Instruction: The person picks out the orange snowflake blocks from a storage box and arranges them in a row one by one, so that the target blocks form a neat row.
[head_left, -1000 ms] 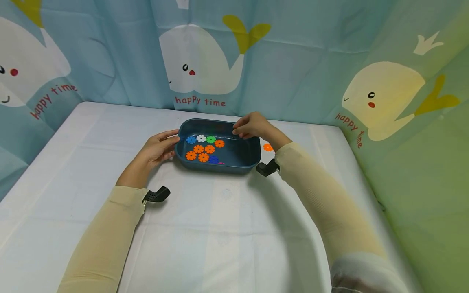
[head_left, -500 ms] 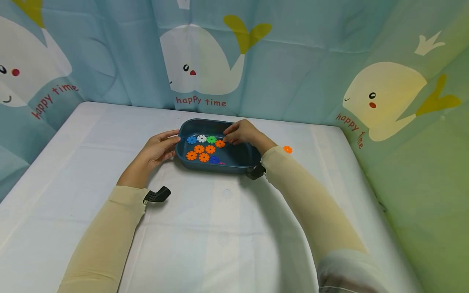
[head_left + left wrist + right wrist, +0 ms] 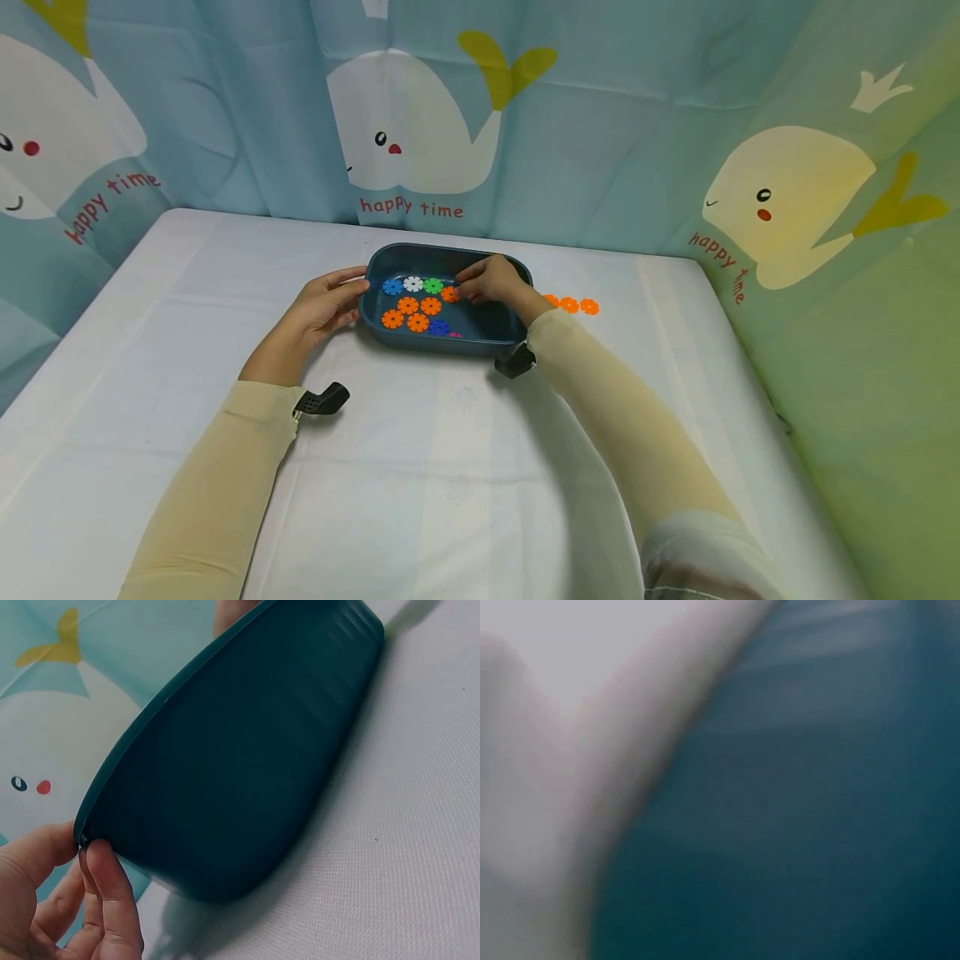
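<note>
A dark teal plastic basin (image 3: 480,346) holds several flower-shaped plastic discs: orange (image 3: 417,322), light blue (image 3: 393,287), white (image 3: 413,284), green (image 3: 433,286) and dark blue (image 3: 438,327). My left hand (image 3: 324,305) pinches its left rim; in the left wrist view, thumb and fingers (image 3: 112,892) lie on either side of the rim. My right hand (image 3: 495,282) reaches inside with curled fingers, fingertips right at the edge of an orange disc (image 3: 450,294) beside the green one. I cannot tell whether they pinch it. The right wrist view is a blur of basin wall (image 3: 780,810).
Three orange discs (image 3: 569,306) lie in a row on the white tablecloth (image 3: 450,467) right of the basin, the nearest partly behind my right wrist. A whale-print curtain (image 3: 600,150) stands behind the table's far edge. A dark wrist camera (image 3: 516,361) overlaps the basin's front right corner.
My right hand has moved left and down from the basin's back right rim to the orange disc inside. Its arm's shift has uncovered more orange discs on the cloth. My left hand stays put.
</note>
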Motion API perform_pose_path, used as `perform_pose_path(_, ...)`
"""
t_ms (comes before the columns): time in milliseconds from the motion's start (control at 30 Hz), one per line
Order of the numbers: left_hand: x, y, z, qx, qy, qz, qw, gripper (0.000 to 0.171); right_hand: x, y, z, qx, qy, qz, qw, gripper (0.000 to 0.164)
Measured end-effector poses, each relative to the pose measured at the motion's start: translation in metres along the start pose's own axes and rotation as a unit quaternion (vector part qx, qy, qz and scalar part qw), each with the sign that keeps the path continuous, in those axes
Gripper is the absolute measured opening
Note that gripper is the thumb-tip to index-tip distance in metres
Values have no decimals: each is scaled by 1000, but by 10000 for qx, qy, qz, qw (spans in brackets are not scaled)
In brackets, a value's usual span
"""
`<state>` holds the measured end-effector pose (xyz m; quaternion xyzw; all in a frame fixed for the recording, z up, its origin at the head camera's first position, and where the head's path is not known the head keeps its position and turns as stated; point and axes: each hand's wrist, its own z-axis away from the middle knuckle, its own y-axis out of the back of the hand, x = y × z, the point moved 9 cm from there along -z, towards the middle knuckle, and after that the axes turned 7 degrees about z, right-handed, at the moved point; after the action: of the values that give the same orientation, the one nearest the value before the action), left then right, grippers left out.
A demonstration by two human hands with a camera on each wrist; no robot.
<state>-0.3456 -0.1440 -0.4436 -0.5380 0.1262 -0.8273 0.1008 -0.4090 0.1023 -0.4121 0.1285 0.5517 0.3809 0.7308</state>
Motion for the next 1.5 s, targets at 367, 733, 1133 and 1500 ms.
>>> perform_pose_path(367, 0, -1, 0, -77, -26, 121, 9999, 56, 7, -1, 0, 735, 11, 184, 9971, 29)
perform_pose_path(733, 1, -1, 1, -87, -17, 132, 9999, 57, 6, -4, 0, 1213, 27, 707, 9901, 28)
perform_pose_path(1133, 2, -2, 2, -87, -33, 118, 9999, 58, 4, -4, -1, 1217, 27, 779, 9895, 20)
perform_pose_path(1500, 1, -2, 1, -50, 4, 109, 9999, 57, 5, -7, -1, 1190, -85, 939, 9884, 21)
